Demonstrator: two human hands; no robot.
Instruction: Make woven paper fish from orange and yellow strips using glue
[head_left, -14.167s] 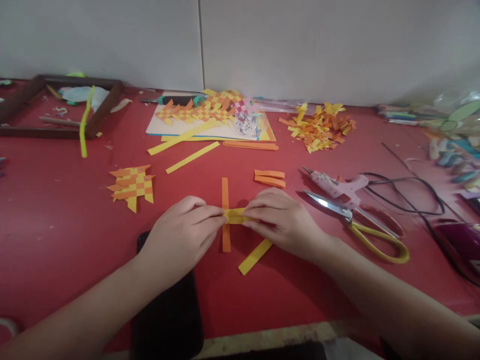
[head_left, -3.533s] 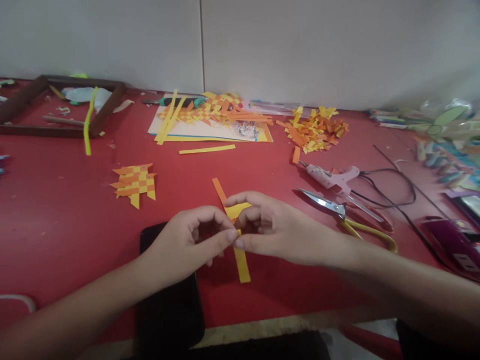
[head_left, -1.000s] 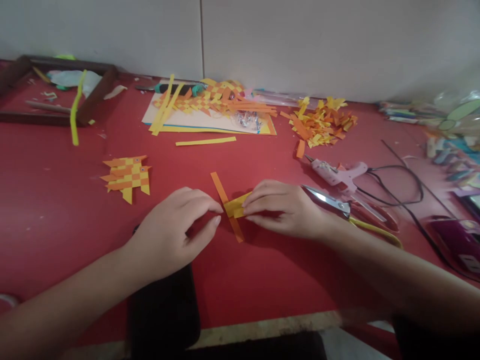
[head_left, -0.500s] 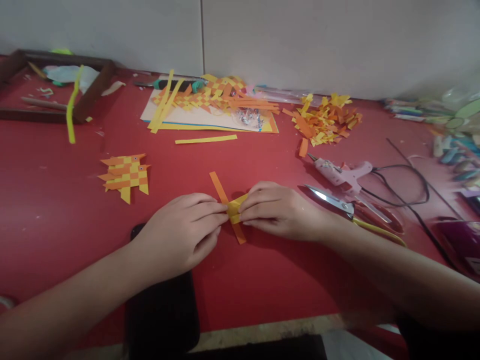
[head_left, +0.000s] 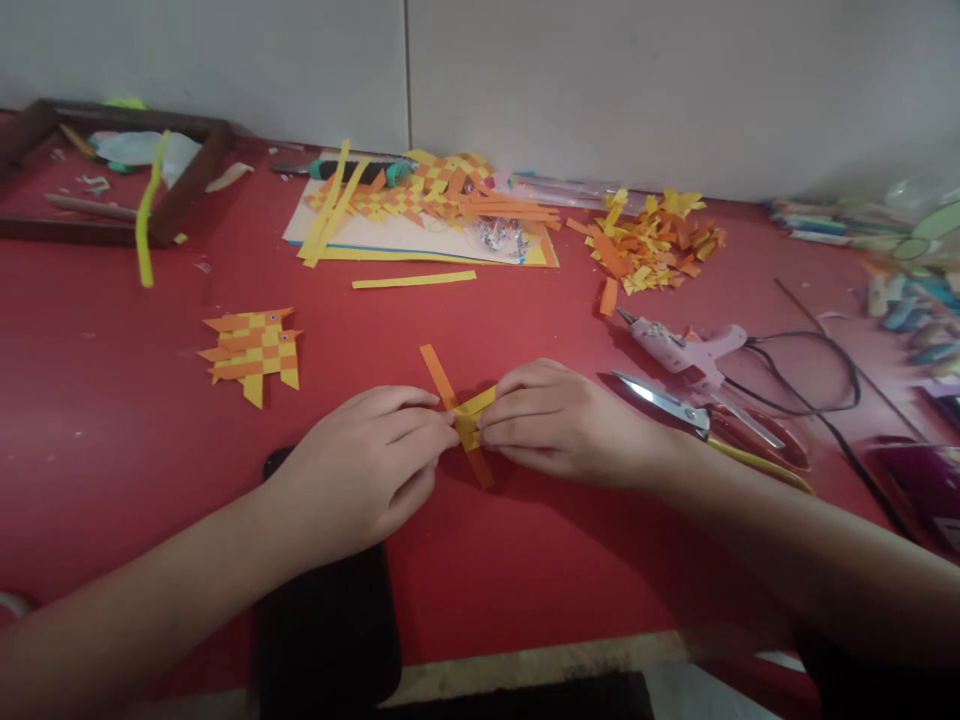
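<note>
Near the middle of the red table, an orange paper strip (head_left: 437,372) lies slanted, crossed by yellow paper strips (head_left: 478,402). My left hand (head_left: 379,462) comes in from the left, its fingertips pressed together at the left side of the crossing. From the right, my right hand (head_left: 559,420) pinches the yellow strips, whose right ends are hidden under its fingers. A finished woven paper fish shape (head_left: 255,355) in orange and yellow checks, with small eyes, lies to the left. Beyond my hands rests a loose yellow strip (head_left: 414,281).
Scissors (head_left: 660,400) and a pink glue gun (head_left: 686,352) with a black cord lie right of my right hand. A pile of paper scraps (head_left: 656,245) sits behind them. A black phone-like slab (head_left: 330,630) is under my left wrist. A brown frame (head_left: 202,185) stands back left.
My left fingertips have shifted slightly at the crossing. The upper yellow strip now shows as a separate slanted band, with red table visible below it. Otherwise the scene is nearly unchanged.
</note>
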